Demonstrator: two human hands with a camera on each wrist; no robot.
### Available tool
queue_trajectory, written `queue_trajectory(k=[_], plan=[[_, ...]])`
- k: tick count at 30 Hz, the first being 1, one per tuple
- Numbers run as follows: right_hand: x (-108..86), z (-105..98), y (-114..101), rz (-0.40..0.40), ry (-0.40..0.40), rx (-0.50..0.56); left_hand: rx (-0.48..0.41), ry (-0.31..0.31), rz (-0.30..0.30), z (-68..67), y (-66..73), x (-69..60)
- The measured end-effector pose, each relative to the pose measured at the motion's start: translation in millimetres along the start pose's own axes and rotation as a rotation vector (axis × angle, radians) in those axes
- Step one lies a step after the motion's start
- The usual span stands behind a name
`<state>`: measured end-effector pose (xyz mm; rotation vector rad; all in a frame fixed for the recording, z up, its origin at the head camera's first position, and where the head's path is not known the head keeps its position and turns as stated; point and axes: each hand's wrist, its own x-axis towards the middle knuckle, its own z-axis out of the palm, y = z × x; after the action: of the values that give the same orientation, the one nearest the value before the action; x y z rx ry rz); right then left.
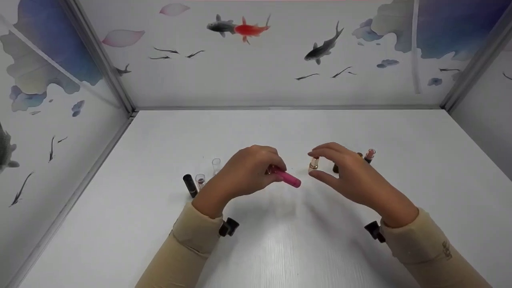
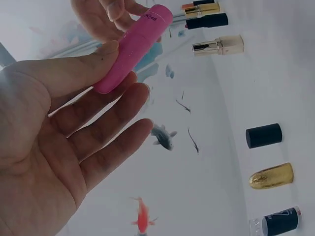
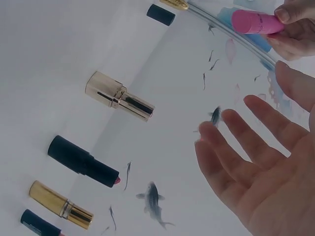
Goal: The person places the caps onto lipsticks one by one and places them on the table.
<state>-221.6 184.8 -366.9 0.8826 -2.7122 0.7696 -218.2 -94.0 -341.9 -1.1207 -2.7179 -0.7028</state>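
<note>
My left hand [image 1: 250,170] pinches a pink lipstick tube [image 1: 290,179] between thumb and index finger, above the table. In the left wrist view the pink tube [image 2: 133,51] lies slantwise, with small dark lettering near one end, and the other fingers are extended. My right hand [image 1: 354,176] holds nothing, its fingers spread and gently bent. Beside it in the head view stands an uncapped pale gold lipstick [image 1: 314,163], partly overlapped by the fingers. From the right wrist, that lipstick [image 3: 106,91] is seen apart from the hand [image 3: 268,162].
Uncapped lipsticks stand behind my right hand: a black one [image 3: 81,160], a gold one [image 3: 59,204] and a dark one [image 3: 39,223]. On the left are a black cap [image 2: 264,135], a gold cap [image 2: 271,176] and clear-ended caps [image 1: 200,181]. Printed panels [image 1: 264,72] enclose the white table [image 1: 272,248].
</note>
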Motion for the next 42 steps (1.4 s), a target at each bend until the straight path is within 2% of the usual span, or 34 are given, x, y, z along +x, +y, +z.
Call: queue_trajectory(k=[7,12,17,23,30,42], plan=[[-2.5,-13.5,6.7,0.004,0.072,-0.075,0.043,0.037,-0.015,-22.3,-10.2,-13.9],[-10.7,-19.5,18.7,0.026,0.102,-0.082,0.074,0.000,-0.047,-28.3,-15.7,-18.4],[-20.1,-31.5,33.7,0.065,0.095,-0.119,0.113,-0.096,-0.149,-29.4,-18.5,-18.6],[-28.4,-46.6,51.0,0.150,0.070,-0.151,0.151,-0.205,-0.283,-28.4,-21.5,-19.3],[-32.0,-45.8,64.7,0.138,0.044,-0.237,0.239,-0.288,-0.422,-27.4,-30.6,-21.5],[-33.1,-40.9,67.1,0.167,0.021,-0.244,0.329,-0.395,-0.594,-27.7,-47.5,-24.1]])
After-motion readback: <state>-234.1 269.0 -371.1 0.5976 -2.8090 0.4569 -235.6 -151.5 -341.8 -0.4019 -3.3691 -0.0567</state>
